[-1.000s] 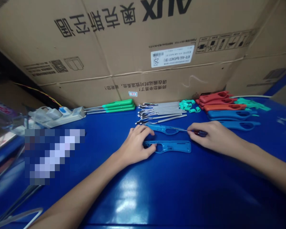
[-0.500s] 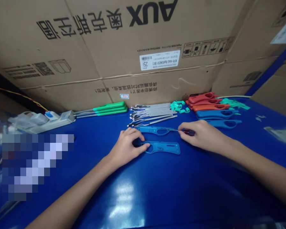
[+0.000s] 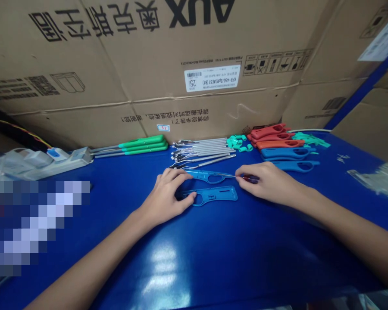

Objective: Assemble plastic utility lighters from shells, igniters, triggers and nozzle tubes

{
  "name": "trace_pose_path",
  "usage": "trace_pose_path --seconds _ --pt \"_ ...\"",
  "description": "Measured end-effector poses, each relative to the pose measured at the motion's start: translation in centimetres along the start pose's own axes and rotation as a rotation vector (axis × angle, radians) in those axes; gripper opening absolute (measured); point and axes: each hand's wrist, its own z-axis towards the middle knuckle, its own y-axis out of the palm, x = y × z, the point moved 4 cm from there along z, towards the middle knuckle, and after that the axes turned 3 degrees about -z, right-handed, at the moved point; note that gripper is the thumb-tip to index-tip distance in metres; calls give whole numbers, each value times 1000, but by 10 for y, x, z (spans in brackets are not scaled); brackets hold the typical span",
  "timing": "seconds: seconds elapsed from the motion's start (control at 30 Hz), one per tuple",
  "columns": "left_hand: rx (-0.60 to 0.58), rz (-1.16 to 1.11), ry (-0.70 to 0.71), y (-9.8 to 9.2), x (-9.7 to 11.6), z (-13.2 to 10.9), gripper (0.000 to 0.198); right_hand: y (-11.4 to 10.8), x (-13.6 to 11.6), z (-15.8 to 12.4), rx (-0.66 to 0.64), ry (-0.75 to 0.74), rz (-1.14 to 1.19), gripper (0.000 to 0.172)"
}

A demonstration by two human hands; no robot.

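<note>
Two blue plastic lighter casing halves lie on the table in front of me, inner sides up. My left hand [image 3: 168,193] curls over their left ends, fingers on the upper casing half [image 3: 210,176], thumb on the lower casing half [image 3: 220,193]. My right hand [image 3: 265,181] grips a small screwdriver [image 3: 250,178] with a dark red handle. Its thin shaft points left, with the tip at or over the upper half; exact contact is too small to tell. Behind them lies a row of metal lighter tubes [image 3: 210,148] with wires at their left ends.
Green assembled lighters [image 3: 145,144] lie back left beside a power strip [image 3: 61,163]. Red, orange and blue casings [image 3: 284,153] are stacked back right, near turquoise clips [image 3: 239,143]. Clear plastic pieces [image 3: 378,181] sit far right. A large cardboard box [image 3: 116,86] walls off the back.
The view has shifted slightly, so everything appears a little farther left. The hands keep their hold, with the screwdriver shaft reaching a bit farther over the upper casing half.
</note>
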Motion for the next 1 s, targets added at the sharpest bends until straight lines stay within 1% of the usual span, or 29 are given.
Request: trace_pose_path --seconds 0.2,0.67,0.77,0.9,1.0 --pt "-59 21 -17 2 0 1 30 -1 -1 -1 62 -43 -13 20" --pt "-84 16 8 2 0 1 27 3 3 1 29 -56 0 24" --pt "-95 15 -9 2 0 1 30 3 3 0 26 -58 1 24" --pt "-109 26 -34 4 0 0 45 3 2 -1 21 -65 11 24" --pt "-126 56 -10 5 1 0 41 2 1 -1 27 -64 13 23"
